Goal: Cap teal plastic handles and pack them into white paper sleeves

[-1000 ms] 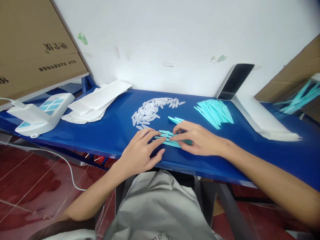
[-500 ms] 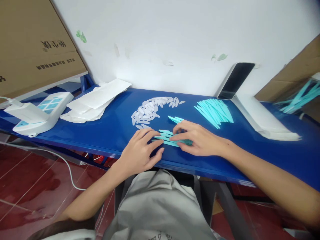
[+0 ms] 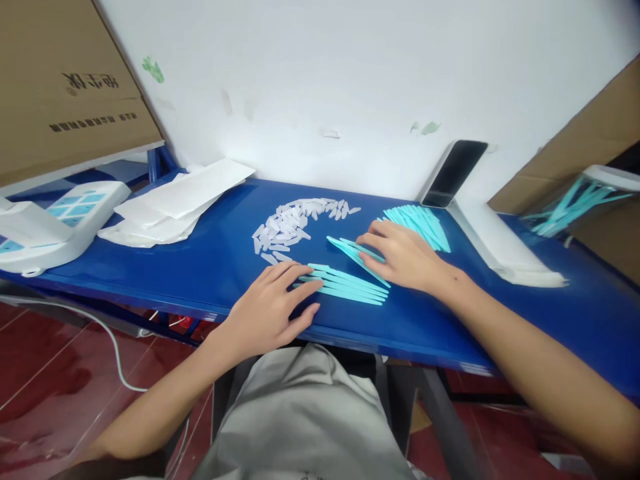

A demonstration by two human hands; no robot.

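Observation:
Several slim turquoise sticks (image 3: 350,287) lie side by side in a row near the table's front edge. My left hand (image 3: 273,303) rests at their left ends, fingertips touching them, its fingers stretched and thumb apart. My right hand (image 3: 407,257) is above and to the right of that row, over a smaller group of turquoise sticks (image 3: 345,247) lying at a slant. Its fingers are bent and apart from the thumb, with the fingertips on these sticks. Behind it a fanned pile of turquoise sticks (image 3: 425,225) is partly hidden. Small whitish translucent caps (image 3: 285,223) lie in a curved heap beyond my left hand.
On the blue table (image 3: 210,280) lie white paper sheets (image 3: 185,200) and a white power strip (image 3: 75,220) at left. A phone (image 3: 455,173) leans on the wall by a long white packet (image 3: 505,243). A clear container (image 3: 575,200) holds more sticks at right.
My right hand has moved up and right, off the front row and onto the slanted sticks. My left hand stays at the row's left ends. The view has shifted slightly.

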